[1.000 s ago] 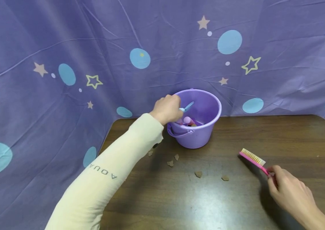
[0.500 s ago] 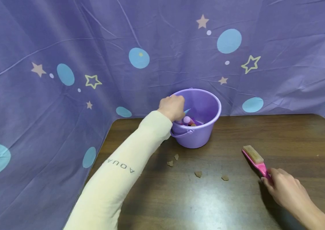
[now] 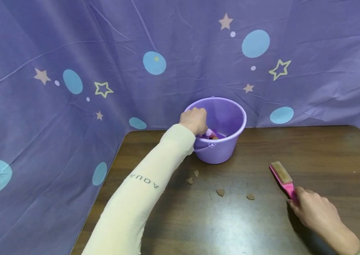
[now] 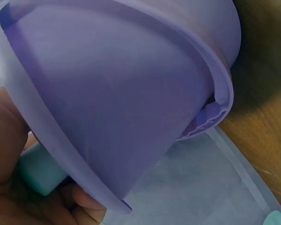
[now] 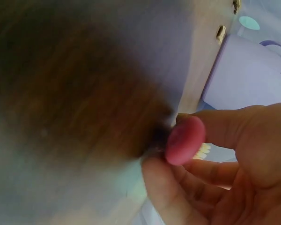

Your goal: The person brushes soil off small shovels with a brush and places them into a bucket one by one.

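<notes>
My left hand [image 3: 195, 119] reaches over the left rim into the purple bucket [image 3: 218, 153], at the back middle of the table. In the left wrist view its fingers grip a teal handle [image 4: 41, 168] beside the bucket's rim; the rest of that tool is hidden. Pink and orange items [image 3: 210, 132] lie inside the bucket, partly behind the hand. On the right, my right hand [image 3: 321, 212] holds a pink brush [image 3: 282, 177] by its handle, its tan bristles facing up and the head pointing away. The pink handle end [image 5: 185, 140] shows between thumb and fingers in the right wrist view.
Several brown flakes [image 3: 220, 192] lie scattered on the wooden table [image 3: 320, 148] in front of the bucket. A purple curtain [image 3: 180, 42] with stars and blue ovals hangs behind the table and along its left side.
My left hand has moved right and lower into the bucket, and the light-blue tool end seen above its contents is now out of sight. The right hand has turned the brush so its bristles face up.
</notes>
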Action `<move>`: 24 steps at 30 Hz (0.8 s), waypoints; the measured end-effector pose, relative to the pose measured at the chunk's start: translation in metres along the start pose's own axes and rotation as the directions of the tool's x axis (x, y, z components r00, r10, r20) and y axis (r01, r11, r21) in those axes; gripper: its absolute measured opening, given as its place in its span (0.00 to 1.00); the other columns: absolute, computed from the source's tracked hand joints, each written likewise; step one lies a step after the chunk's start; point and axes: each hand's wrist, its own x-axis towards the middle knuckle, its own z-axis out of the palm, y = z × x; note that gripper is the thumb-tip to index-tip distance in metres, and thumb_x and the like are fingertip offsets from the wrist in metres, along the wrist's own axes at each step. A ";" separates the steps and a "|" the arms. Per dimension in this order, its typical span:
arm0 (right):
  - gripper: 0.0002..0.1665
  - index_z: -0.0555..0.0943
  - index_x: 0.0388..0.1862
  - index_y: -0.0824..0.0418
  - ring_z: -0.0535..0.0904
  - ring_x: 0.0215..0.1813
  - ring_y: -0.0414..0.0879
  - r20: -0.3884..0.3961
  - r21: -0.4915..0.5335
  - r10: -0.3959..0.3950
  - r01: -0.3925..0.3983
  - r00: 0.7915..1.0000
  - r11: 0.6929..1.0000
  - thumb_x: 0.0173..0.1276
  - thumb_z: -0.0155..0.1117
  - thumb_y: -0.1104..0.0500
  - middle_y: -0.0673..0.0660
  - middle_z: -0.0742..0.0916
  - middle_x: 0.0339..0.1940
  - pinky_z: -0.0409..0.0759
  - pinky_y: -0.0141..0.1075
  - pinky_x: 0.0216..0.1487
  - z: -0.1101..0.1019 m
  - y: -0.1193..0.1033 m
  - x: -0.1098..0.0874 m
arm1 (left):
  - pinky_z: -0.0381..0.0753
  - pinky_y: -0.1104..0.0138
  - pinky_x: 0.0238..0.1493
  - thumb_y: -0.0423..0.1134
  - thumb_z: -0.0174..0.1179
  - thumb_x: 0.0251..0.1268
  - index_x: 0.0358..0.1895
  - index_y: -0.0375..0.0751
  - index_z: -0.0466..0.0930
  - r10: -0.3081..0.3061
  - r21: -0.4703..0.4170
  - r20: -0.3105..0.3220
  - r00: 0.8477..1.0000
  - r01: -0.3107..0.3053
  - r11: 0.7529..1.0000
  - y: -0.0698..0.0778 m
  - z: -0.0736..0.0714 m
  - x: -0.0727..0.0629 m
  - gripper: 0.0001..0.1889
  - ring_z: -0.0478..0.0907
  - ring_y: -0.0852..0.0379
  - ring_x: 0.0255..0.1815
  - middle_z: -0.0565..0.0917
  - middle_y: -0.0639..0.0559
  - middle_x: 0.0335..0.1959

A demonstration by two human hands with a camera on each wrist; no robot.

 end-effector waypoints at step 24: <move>0.19 0.70 0.27 0.59 0.71 0.21 0.55 0.105 -0.032 0.055 -0.052 0.993 0.998 0.60 0.66 0.48 0.55 0.74 0.21 0.66 0.51 0.18 -0.009 -0.001 0.006 | 0.73 0.57 0.26 0.42 0.52 0.54 0.14 0.49 0.70 -0.065 -0.287 -0.235 0.970 -0.006 0.958 -0.037 -0.008 -0.019 0.13 0.74 0.51 0.25 0.75 0.52 0.18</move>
